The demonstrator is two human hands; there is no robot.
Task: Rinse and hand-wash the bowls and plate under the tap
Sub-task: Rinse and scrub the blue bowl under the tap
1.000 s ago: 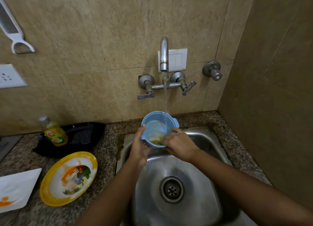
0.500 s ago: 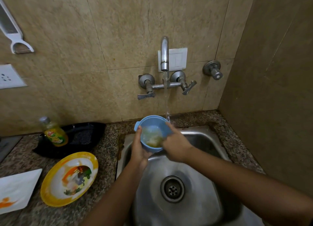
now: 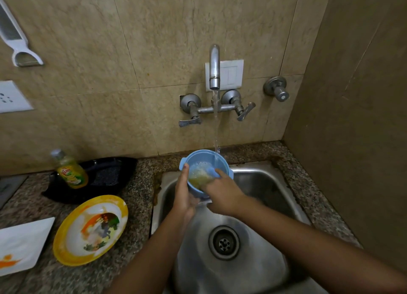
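A small blue bowl is held tilted toward me over the back of the steel sink. My left hand grips its left side with the thumb over the rim. My right hand has its fingers inside the bowl, against foamy yellowish water. Water runs from the wall tap into the bowl's right part. A yellow-rimmed dirty plate lies on the counter left of the sink. A white square plate with an orange smear lies at the far left.
A dish-soap bottle leans in a black tray behind the yellow plate. The drain sits in the sink's middle. A side wall closes the right. A peeler hangs on the wall at upper left.
The bowl has come back under the stream after being left of it. My right hand's fingers have gone deeper inside, and the water in it has turned foamier.
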